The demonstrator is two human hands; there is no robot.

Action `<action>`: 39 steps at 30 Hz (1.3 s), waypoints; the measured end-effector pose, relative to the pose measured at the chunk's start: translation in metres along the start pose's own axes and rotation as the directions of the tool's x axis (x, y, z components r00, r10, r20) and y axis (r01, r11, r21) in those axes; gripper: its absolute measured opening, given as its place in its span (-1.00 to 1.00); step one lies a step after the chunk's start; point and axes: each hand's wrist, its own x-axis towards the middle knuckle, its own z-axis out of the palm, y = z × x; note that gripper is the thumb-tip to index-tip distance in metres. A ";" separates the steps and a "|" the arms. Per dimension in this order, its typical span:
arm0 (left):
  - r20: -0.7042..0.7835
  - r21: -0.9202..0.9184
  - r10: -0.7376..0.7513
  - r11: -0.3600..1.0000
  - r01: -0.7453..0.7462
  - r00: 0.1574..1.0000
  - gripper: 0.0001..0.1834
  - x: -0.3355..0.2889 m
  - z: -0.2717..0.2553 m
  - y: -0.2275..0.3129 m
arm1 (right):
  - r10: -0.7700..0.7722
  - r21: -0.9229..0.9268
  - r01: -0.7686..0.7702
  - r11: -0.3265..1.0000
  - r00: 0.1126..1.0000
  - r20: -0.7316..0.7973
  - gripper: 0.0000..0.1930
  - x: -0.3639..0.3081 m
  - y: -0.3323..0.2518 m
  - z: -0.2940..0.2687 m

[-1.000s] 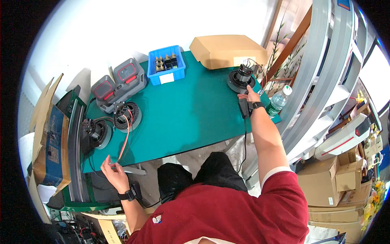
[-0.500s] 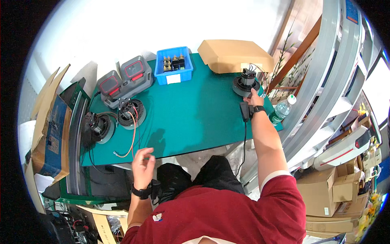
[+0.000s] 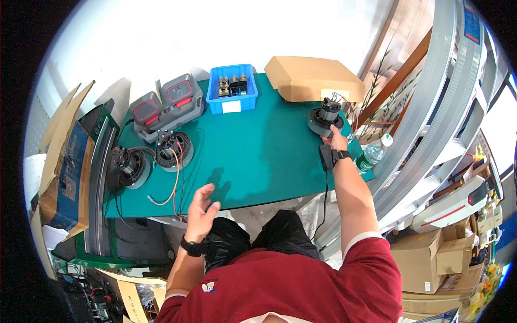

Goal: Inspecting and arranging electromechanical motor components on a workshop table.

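Note:
My right hand [image 3: 338, 141] reaches to the back right of the green table, its fingers closed on the near rim of a round dark motor unit [image 3: 327, 114] with a black cylinder and thin wires on top. Part of the fingers is hidden by that rim. My left hand [image 3: 202, 215] is raised near the table's front edge, thumb and fingers apart, with nothing in it. Beyond it, at the left, two similar motor units [image 3: 184, 153] [image 3: 139, 171] rest on the table. Orange and dark leads [image 3: 173, 188] run from the nearer one toward the front edge.
A blue bin [image 3: 232, 105] with small brass-topped parts and a grey dual-bay charger-like device [image 3: 167, 110] stand at the back. Beside the right motor unit are a cardboard box [image 3: 315, 78] and a water bottle [image 3: 372, 153]. A metal ladder [image 3: 420, 151] borders the right side.
My left hand has moved right and slightly away from me, with its fingers spreading. My right hand stays at the motor unit, which now stands a little more upright.

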 end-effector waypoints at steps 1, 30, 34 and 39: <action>0.057 -0.026 0.012 1.000 -0.010 0.998 -0.51 0.003 0.007 0.001 | -0.011 0.115 0.006 0.993 0.999 0.038 -0.61 -0.001 0.006 -0.001; -0.074 -0.810 0.006 0.583 -0.063 0.997 -0.34 -0.014 0.056 -0.007 | -0.134 0.088 0.101 0.991 0.704 0.698 -0.43 -0.301 0.040 0.086; -0.054 -0.835 -0.025 0.549 -0.031 0.998 -0.41 -0.016 0.056 -0.003 | -0.222 0.109 0.205 0.973 0.687 0.691 -0.40 -0.307 0.035 0.085; -0.020 -0.870 -0.016 0.493 -0.009 1.000 -0.47 -0.015 0.055 -0.004 | -0.234 0.097 0.231 0.968 0.696 0.679 -0.36 -0.308 0.037 0.085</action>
